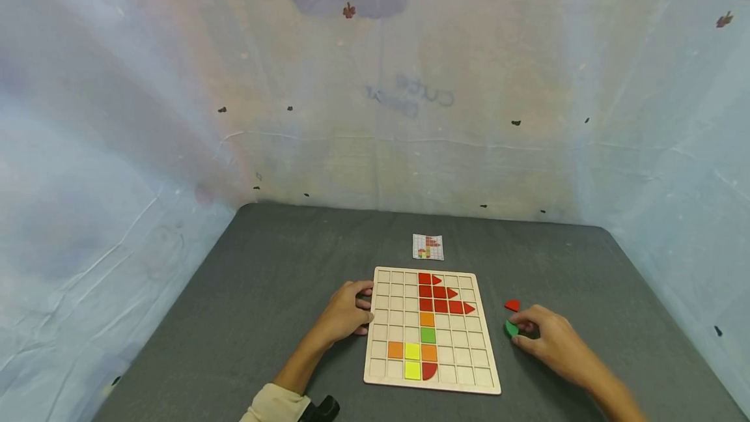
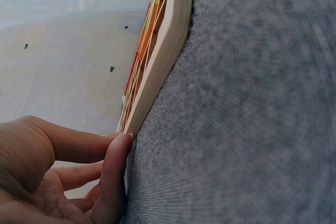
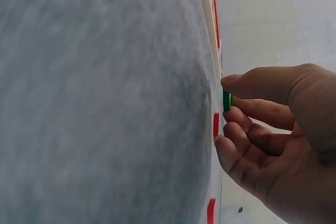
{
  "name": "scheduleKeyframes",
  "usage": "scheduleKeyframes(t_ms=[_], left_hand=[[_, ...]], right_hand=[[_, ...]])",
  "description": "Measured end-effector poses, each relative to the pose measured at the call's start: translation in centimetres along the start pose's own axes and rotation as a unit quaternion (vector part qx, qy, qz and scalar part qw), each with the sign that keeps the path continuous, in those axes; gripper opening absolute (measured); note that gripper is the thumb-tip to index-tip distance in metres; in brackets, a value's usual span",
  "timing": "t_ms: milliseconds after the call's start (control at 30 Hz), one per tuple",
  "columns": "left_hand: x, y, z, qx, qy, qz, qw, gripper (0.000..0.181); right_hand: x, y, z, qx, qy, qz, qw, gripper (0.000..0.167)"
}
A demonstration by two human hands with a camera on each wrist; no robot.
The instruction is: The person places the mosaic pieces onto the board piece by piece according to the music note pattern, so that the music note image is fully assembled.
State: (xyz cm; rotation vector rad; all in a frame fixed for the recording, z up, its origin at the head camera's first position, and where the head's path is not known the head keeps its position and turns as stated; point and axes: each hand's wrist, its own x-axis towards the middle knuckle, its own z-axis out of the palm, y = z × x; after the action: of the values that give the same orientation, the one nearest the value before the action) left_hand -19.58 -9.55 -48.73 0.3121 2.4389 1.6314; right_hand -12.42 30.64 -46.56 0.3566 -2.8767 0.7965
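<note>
A pale wooden grid board (image 1: 461, 340) lies on the dark table, with red squares, red triangles, and orange, green and yellow squares set in its cells. A red quarter-round piece (image 1: 430, 370) sits in its bottom row. On the board's left side, my left hand (image 1: 342, 314) grips the edge between thumb and finger, as the left wrist view also shows along the board's rim (image 2: 157, 80). To the right of the board, my right hand (image 1: 553, 342) pinches a green piece with a curved edge (image 1: 511, 329). The right wrist view shows this green piece (image 3: 227, 100) edge-on between thumb and fingertips.
Just beyond my right hand lies a loose red piece (image 1: 512, 305). Two red pieces show in the right wrist view, the lower one (image 3: 211, 211) near the bottom. A small printed pattern card (image 1: 428, 247) lies behind the board. Pale sheeting (image 1: 375, 168) hangs around the table.
</note>
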Motion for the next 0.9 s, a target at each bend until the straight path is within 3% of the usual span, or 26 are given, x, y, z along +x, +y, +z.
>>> scheduleKeyframes(t_ms=[367, 633, 900], left_hand=[[0.0, 0.1, 0.0, 0.0, 0.002, 0.0, 1.0, 0.065], [0.1, 0.0, 0.0, 0.002, 0.001, 0.0, 1.0, 0.065], [0.1, 0.1, 0.0, 0.001, 0.003, -0.002, 1.0, 0.065]], right_hand=[[1.4, -1.9, 0.6, 0.019, -0.024, 0.001, 0.9995, 0.021], [2.0, -3.3, 1.3, 0.033, -0.011, -0.02, 0.9992, 0.024], [2.5, -4.7, 1.9, 0.058, -0.038, -0.037, 0.9969, 0.024]])
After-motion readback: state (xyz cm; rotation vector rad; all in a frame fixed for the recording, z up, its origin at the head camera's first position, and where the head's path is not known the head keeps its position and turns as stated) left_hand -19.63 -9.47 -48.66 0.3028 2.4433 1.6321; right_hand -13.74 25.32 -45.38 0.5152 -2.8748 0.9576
